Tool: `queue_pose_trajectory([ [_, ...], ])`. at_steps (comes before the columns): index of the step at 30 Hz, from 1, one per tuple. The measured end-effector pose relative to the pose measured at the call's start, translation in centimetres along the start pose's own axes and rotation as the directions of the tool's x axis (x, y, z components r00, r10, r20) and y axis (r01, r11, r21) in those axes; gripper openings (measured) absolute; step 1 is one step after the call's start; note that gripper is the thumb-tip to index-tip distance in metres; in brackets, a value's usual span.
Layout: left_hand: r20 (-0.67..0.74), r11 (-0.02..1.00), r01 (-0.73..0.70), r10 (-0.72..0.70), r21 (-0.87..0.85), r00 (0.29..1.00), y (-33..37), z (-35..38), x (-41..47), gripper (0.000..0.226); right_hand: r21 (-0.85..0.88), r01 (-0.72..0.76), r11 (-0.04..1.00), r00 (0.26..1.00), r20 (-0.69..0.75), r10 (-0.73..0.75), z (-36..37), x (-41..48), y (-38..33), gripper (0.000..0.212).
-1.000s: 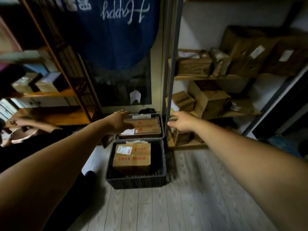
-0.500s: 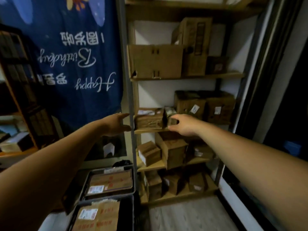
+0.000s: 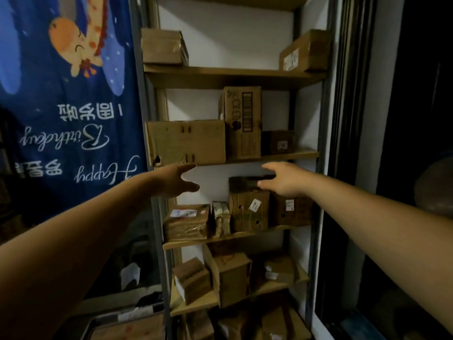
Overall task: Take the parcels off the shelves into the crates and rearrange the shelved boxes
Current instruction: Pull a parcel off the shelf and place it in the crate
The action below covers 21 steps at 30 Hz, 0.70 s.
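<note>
A tall shelf unit (image 3: 232, 74) holds cardboard boxes on several levels. Both my arms reach up towards it. My left hand (image 3: 179, 180) is open and empty, fingers spread just under a wide brown box (image 3: 186, 141). My right hand (image 3: 282, 179) is also open and empty, held in front of a dark box (image 3: 247, 204) with a white label on the level below. A tall printed box (image 3: 242, 121) and a small dark box (image 3: 278, 142) stand beside the wide one. A flat parcel (image 3: 187, 222) lies lower left.
A blue birthday banner (image 3: 66, 106) hangs left of the shelf post (image 3: 157, 217). A crate corner with a parcel (image 3: 127, 327) shows at the bottom left. A dark door frame (image 3: 343, 143) bounds the shelf's right side. More boxes fill the lower levels.
The view has swung up from the floor crates to the upper shelves. Both hands have risen from the lower shelf level to just under the second shelf, still empty.
</note>
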<state>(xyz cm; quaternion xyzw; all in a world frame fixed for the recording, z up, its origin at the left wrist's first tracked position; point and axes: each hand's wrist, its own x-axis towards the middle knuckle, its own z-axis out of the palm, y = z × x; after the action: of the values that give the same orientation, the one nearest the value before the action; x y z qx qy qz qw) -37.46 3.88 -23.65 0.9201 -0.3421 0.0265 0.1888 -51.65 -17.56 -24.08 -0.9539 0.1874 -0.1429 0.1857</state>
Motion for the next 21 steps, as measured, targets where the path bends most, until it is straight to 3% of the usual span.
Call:
queue_pose_trajectory([
  [8,-0.094,0.997,-0.075,0.075,0.009,0.993,4.0,-3.2,6.6,0.075,-0.098,0.021,0.995,0.997,-0.074,-0.029,-4.3,5.0,2.6,0.068],
  [14,-0.179,0.974,-0.227,0.219,-0.023,0.959,7.2,-4.4,14.7,0.072,-0.160,-0.014,0.987,0.992,-0.123,-0.006,-7.1,11.8,5.3,0.071],
  [21,-0.174,0.940,-0.339,0.328,-0.035,0.928,11.8,-5.5,24.7,0.076,-0.235,-0.084,0.968,0.970,-0.242,0.025,-12.4,18.7,8.8,0.071],
])
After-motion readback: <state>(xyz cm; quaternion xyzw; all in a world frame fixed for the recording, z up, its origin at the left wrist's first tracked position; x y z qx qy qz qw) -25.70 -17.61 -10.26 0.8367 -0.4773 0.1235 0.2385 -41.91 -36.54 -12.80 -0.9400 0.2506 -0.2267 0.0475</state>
